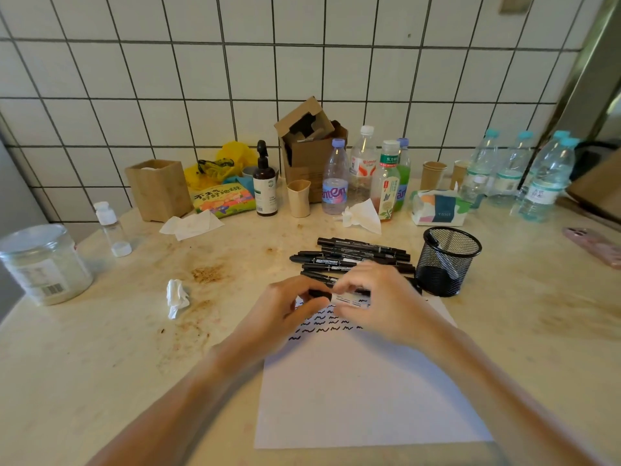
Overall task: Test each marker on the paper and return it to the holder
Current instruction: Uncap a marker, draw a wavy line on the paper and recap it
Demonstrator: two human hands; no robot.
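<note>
Water bottles (pixel 504 169), a cardboard box (pixel 311 153), a tissue pack (pixel 438 208) and a jar (pixel 43 264) are crowding the stained bench (pixel 134 331).

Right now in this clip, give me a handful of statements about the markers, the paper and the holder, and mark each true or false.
1. Both hands hold one marker over the paper. True: the left hand pinches its dark end, and the right hand grips the barrel.
2. The mesh holder lies tipped on its side. False: it stands upright, right of the marker pile.
3. The paper already carries black squiggles. True.
4. The holder is packed full of markers. False: at least one leans inside; most lie on the table.
5. The squiggles fill the whole sheet. False: they sit near its far edge; the near part is blank.
</note>
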